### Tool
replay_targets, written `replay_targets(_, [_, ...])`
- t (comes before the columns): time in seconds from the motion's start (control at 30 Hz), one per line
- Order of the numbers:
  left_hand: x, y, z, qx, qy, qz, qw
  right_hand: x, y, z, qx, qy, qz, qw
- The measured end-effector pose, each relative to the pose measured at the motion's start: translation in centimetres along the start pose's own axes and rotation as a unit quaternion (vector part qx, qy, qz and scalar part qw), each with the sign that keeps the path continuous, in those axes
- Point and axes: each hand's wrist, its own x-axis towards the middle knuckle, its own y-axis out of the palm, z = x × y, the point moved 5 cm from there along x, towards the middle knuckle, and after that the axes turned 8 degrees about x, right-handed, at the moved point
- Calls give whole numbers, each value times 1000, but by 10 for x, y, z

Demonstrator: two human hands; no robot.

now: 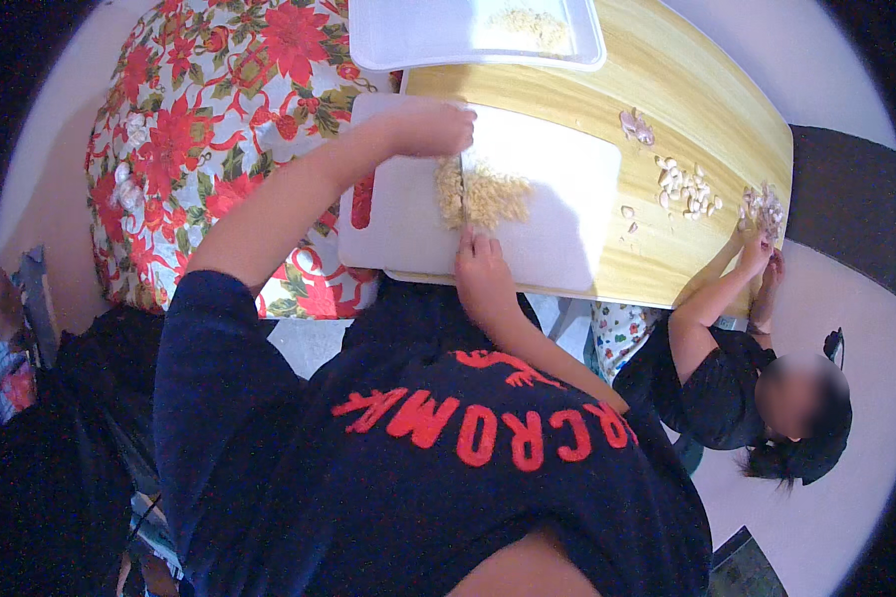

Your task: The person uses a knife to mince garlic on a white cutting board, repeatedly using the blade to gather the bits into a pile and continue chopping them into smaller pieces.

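- While working over the white cutting board (567, 214), apparently mincing the pale chopped garlic (498, 199), lying in a loose heap between both hands.
- Clamping the right hand (485, 274) on the near end of the knife (463, 189), with fingers close to the heap.
- Curling the left hand (433, 129) together at the knife's far end, but not showing whether clamped on it or merely pressing; being unable to tell.
- Seeing more chopped pieces in the white tray (418, 35) beyond the left hand, and cloves (685, 189) lying well right of the right hand on the desk (707, 90).
- Probably calling next for finer cuts through the coarser bits, then for gathering stray pieces under the blade, minding the right fingertips.
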Motion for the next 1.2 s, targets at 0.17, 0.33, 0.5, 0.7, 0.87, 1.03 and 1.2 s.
replay_targets(0.17, [-1,1,-4,-47,-37,30,998,-1,-23,5,44,54,39,997])
replay_targets(0.33, [-3,0,8,-28,-79,48,995,12,-22,-18,39,59,5,997])
replay_targets(0.5, [-52,-24,-5,-55,-229,-9,972,53,-97,-60,1,-38,14,999])
replay_targets(0.7, [-80,-3,-18,-95,-473,42,875,123,-83,-84,7,-234,-32,972])
replay_targets(0.87, [-73,-13,-79,-132,-495,2,859,98,-76,-91,28,-271,63,960])
replay_targets(1.03, [-67,-34,-99,-162,-585,0,795,99,-105,-74,19,-332,51,942])
replay_targets(1.2, [-41,-35,-147,-199,-600,25,774,64,-97,-96,7,-335,168,927])
